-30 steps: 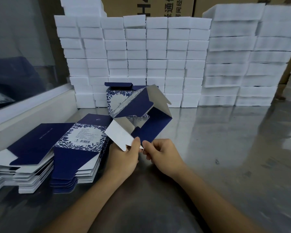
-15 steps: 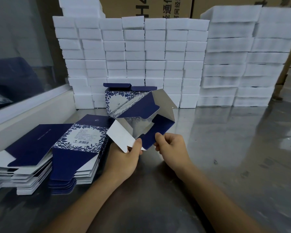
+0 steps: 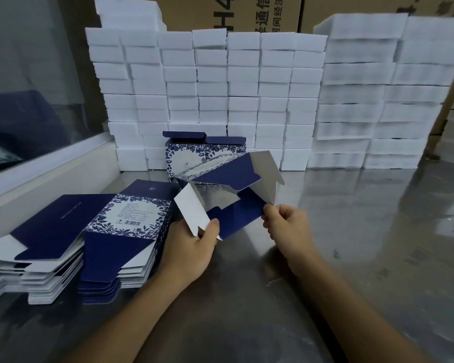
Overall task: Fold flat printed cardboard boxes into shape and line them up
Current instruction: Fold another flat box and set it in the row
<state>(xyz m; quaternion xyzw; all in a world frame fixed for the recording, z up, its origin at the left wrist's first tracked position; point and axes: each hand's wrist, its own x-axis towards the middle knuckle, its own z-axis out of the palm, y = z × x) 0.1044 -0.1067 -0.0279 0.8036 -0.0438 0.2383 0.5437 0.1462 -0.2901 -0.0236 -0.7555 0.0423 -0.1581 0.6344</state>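
Right hand (image 3: pixel 286 226) further right, box (image 3: pixel 231 195) splayed.

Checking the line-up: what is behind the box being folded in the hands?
Two folded boxes stand side by side, top flaps open, behind the held box; white foam blocks are stacked behind them. The held box covers their lower fronts.

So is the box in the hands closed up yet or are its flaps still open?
Still open: the box has flaps splayed, silver inside showing, held by left hand and right hand.
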